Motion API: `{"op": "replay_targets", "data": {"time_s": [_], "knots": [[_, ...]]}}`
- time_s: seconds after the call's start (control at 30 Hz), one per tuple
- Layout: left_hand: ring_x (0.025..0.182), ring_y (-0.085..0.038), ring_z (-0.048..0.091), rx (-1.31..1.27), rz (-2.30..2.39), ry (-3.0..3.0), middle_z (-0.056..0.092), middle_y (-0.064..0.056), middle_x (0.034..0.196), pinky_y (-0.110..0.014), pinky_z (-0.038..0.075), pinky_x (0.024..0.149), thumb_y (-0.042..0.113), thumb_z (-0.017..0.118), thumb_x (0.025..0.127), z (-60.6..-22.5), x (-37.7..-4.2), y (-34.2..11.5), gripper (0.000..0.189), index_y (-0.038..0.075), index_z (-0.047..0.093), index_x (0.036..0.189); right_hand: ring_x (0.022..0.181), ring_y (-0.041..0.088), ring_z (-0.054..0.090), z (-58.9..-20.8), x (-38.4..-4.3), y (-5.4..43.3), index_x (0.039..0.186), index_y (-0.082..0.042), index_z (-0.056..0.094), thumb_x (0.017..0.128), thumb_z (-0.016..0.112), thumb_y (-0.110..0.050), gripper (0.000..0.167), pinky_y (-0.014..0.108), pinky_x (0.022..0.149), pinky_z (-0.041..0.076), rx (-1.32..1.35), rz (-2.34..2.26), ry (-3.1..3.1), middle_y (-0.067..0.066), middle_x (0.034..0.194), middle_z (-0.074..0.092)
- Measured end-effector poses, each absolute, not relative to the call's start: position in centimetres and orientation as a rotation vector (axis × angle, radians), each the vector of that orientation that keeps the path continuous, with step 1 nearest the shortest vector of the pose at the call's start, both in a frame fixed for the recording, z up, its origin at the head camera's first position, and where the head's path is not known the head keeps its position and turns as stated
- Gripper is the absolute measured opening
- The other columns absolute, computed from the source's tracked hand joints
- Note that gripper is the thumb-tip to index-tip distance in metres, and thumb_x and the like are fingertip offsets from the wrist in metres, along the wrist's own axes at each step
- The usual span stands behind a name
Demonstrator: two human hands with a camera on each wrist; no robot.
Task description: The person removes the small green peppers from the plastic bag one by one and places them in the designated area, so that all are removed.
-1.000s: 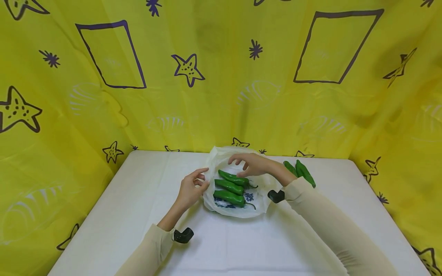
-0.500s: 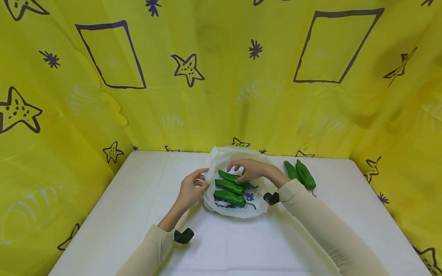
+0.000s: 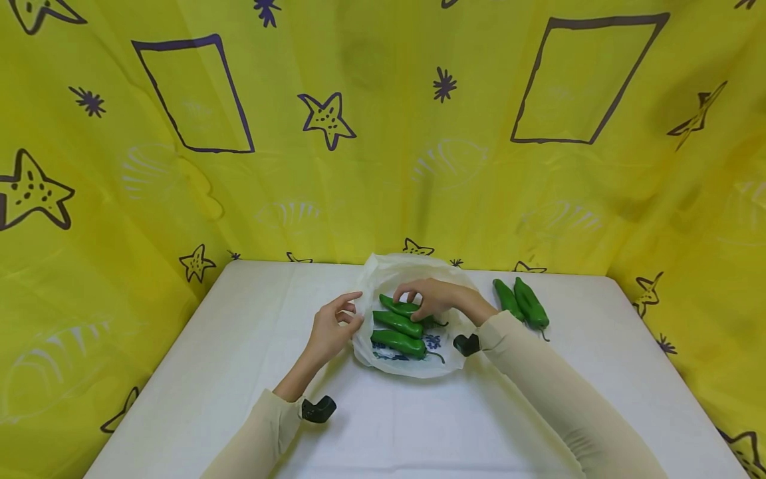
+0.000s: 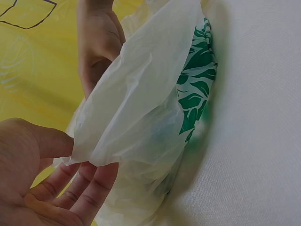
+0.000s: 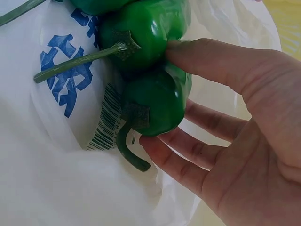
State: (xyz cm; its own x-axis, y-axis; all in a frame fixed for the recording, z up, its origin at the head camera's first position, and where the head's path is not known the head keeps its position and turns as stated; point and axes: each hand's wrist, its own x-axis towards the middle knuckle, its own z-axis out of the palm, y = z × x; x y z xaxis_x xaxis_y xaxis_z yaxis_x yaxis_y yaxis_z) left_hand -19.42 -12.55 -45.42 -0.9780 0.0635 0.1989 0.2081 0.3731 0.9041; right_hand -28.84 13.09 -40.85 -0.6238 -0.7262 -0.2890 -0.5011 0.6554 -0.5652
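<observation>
A translucent white plastic bag (image 3: 385, 269) lies on its side with its mouth spread, and three green peppers sit in a row inside it. My left hand (image 3: 331, 330) pinches the bag's left edge between thumb and fingers, as the left wrist view shows. Reaching into the bag, my right hand (image 3: 438, 297) holds the farthest green pepper (image 5: 157, 101), thumb on one side and fingers curled round the other. The middle pepper (image 3: 397, 323) touches it, close by my right thumb. Nearest the body lies the third pepper (image 3: 397, 342), its stem to the right.
Two more green peppers (image 3: 529, 303) lie side by side on the white table (image 3: 251, 319), right of the bag and beyond the right forearm. A yellow patterned curtain (image 3: 383, 166) closes off the back and sides.
My right hand has come down and slightly toward me onto the farthest pepper in the bag. The right forearm has drawn left, uncovering more of the two outer peppers. The left hand holds still.
</observation>
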Motion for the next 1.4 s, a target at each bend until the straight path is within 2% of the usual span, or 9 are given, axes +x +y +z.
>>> {"op": "replay_targets", "data": {"time_s": [0.23, 0.53, 0.77, 1.1, 1.4], "knots": [[0.079, -0.020, 0.068, -0.241, -1.667, -2.497, 0.064, -0.011, 0.098, -0.020, 0.049, 0.058, -0.002, 0.073, 0.091, -45.40, -19.42, -12.49, 0.045, 0.007, 0.067, 0.134, 0.112, 0.034, 0.064, -40.96, -28.91, 13.07, 0.127, -0.015, 0.065, 0.093, 0.074, -0.005, 0.037, 0.042, 0.092, 0.055, -0.952, -0.606, 2.385, 0.015, 0.133, 0.061], [0.077, -0.016, 0.066, -0.250, -1.666, -2.493, 0.064, -0.010, 0.098, -0.020, 0.050, 0.058, -0.002, 0.073, 0.091, -45.35, -19.41, -12.44, 0.046, 0.007, 0.066, 0.135, 0.112, 0.031, 0.064, -41.17, -29.17, 13.24, 0.123, -0.014, 0.066, 0.091, 0.077, -0.007, 0.034, 0.043, 0.091, 0.055, -0.979, -0.626, 2.407, 0.012, 0.131, 0.063], [0.079, -0.020, 0.067, -0.246, -1.674, -2.490, 0.064, -0.011, 0.098, -0.020, 0.049, 0.059, -0.002, 0.073, 0.091, -45.34, -19.44, -12.43, 0.045, 0.007, 0.067, 0.135, 0.116, 0.031, 0.063, -41.29, -29.26, 13.28, 0.118, -0.016, 0.068, 0.091, 0.078, -0.010, 0.029, 0.044, 0.092, 0.055, -0.970, -0.632, 2.426, 0.010, 0.130, 0.064], [0.079, -0.020, 0.068, -0.257, -1.683, -2.479, 0.064, -0.011, 0.097, -0.020, 0.049, 0.058, -0.003, 0.073, 0.091, -45.36, -19.42, -12.38, 0.045, 0.006, 0.066, 0.134, 0.105, 0.030, 0.066, -41.37, -29.09, 13.30, 0.118, -0.014, 0.068, 0.091, 0.077, -0.010, 0.028, 0.042, 0.087, 0.056, -0.951, -0.664, 2.437, 0.014, 0.124, 0.066], [0.077, -0.020, 0.068, -0.278, -1.684, -2.465, 0.064, -0.011, 0.096, -0.020, 0.049, 0.058, -0.004, 0.073, 0.090, -45.51, -19.46, -12.51, 0.044, 0.005, 0.067, 0.133, 0.110, 0.030, 0.063, -41.49, -28.98, 13.36, 0.117, -0.010, 0.071, 0.091, 0.077, -0.007, 0.027, 0.040, 0.091, 0.055, -0.977, -0.689, 2.469, 0.012, 0.118, 0.069]]}}
